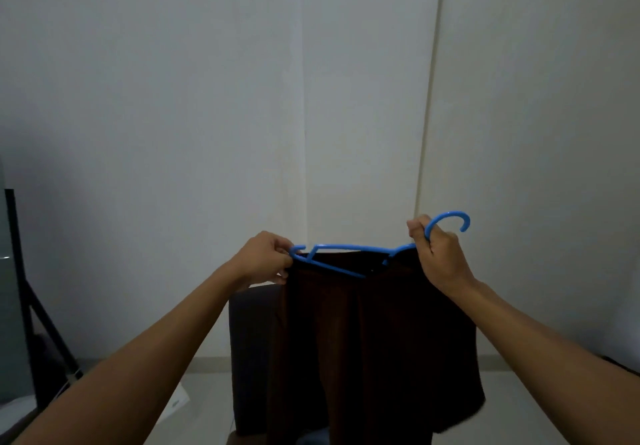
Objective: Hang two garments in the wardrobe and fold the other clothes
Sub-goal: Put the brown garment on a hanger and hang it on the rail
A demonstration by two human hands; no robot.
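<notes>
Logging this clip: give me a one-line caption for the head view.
Both hands hold a blue hanger carrying a dark brown garment: left hand at its end, right hand below the hook.

A pale wall [173, 81] fills most of the view, with a faint vertical seam near the middle and a cream strip [429, 105] running down it further right. A dark chair [252, 358] stands on the light tiled floor [204, 406] in front of the wall. At the left edge a black stand [24, 292] with slanted legs rises beside a grey-green panel [7, 306], and a white sheet [178, 401] lies on the floor near the chair.
</notes>
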